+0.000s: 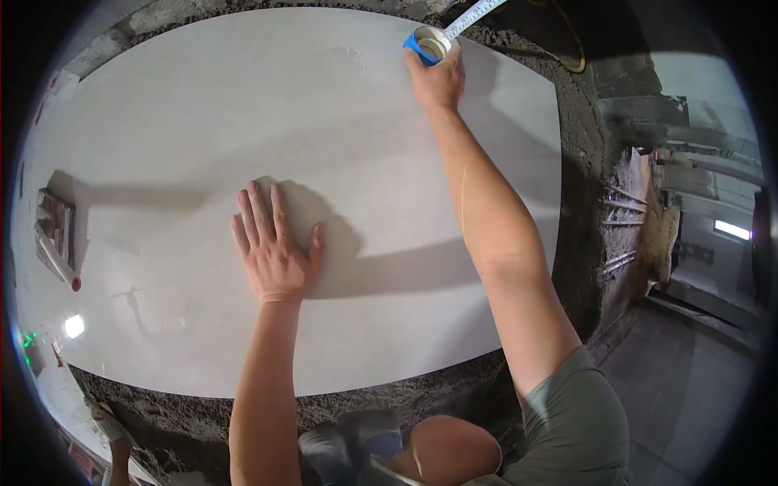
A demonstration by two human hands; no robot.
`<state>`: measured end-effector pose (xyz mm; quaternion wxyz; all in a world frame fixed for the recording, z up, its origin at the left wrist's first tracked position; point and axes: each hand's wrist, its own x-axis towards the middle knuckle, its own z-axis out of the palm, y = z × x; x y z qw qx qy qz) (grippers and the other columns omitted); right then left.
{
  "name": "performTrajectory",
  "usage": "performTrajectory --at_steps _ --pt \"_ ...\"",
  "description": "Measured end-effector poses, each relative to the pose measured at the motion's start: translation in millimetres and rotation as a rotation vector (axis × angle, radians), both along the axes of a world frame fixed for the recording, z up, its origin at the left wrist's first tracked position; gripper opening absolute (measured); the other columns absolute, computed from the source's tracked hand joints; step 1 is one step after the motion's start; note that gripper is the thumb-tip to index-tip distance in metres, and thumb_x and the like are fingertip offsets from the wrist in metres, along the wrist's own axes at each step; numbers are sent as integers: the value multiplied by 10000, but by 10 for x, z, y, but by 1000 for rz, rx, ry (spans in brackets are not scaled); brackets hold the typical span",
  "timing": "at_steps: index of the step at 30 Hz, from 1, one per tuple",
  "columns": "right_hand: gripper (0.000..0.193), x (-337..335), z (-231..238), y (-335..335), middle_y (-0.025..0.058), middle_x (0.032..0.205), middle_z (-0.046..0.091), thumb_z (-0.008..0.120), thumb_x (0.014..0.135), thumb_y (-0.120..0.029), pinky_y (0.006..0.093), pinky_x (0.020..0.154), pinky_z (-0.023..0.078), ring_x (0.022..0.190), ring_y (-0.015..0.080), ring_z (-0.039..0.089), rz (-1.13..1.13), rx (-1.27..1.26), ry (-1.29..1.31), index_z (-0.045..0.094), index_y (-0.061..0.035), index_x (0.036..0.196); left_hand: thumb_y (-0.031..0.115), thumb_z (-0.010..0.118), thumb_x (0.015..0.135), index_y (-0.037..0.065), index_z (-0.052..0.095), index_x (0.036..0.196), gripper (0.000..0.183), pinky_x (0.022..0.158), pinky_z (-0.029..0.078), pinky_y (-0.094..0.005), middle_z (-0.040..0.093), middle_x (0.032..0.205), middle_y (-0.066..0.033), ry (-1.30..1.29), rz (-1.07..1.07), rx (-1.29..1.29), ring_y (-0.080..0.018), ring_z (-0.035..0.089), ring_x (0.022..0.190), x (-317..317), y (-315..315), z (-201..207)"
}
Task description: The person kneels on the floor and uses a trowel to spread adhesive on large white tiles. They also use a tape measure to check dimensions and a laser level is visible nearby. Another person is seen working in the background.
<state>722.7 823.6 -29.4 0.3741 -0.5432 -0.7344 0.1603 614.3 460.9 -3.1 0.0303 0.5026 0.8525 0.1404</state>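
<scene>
A large pale tile [162, 113] lies across most of the view on a bed of dark, grainy mortar [579, 154]. My left hand [275, 251] rests flat on it left of the middle, fingers spread, with nothing in its grasp. At the far right edge of the tile, my right hand [440, 81] is closed around a hollow blue-and-white ring-shaped roll [429, 44]. From beside the roll, a white strip with dark printed marks [474, 18], like a measuring tape, runs up and right. My fingers partly cover the roll's near side.
On the left side sits a grey tool with a round handle [57, 251]. Green lights [29, 340] glow at the left rim. A yellow cord or hose [577, 61] curves at the far right. Several thin rods [624, 217] lie right of the mortar. My bent knee [454, 449] is at the near edge.
</scene>
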Motion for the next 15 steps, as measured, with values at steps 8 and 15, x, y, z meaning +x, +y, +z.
performTrajectory --at_steps 8,15 --pt "763 375 34 112 169 1246 611 836 722 -373 465 1002 466 1183 353 575 -93 4 7 507 -55 1333 477 593 906 69 323 1556 813 1196 212 -557 286 1610 -225 -27 -16 16 -404 248 1499 -9 8 16" --pt "814 2461 -7 948 174 1222 641 884 680 -384 424 988 483 1164 326 604 -495 59 17 522 -37 1322 522 553 921 59 311 1562 827 1188 203 -565 291 1607 -233 71 -27 -29 -412 253 1495 -12 46 -58"
